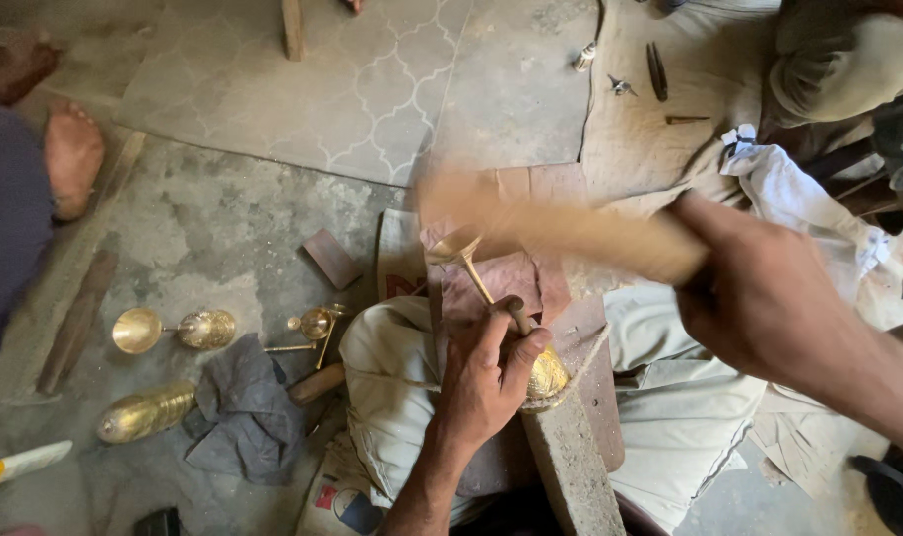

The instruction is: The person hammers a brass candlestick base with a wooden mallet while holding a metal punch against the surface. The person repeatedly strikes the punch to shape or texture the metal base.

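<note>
Two hands at work on one brass goblet (491, 308). Left hand (486, 382) clamped round the stem, pinning the embossed base against the top of a stone block (571, 457) between the knees, bowl tipped up and away. Right hand (764, 298) closed tight on a wooden mallet (561, 228), blurred mid-swing just above the bowl. Looks like the hammering step, truing the piece on the block. Next blow calls for a steady left grip and a square landing, well off the thumb. More brassware (174, 330) lying on the floor beside a dark cloth (243, 417).
</note>
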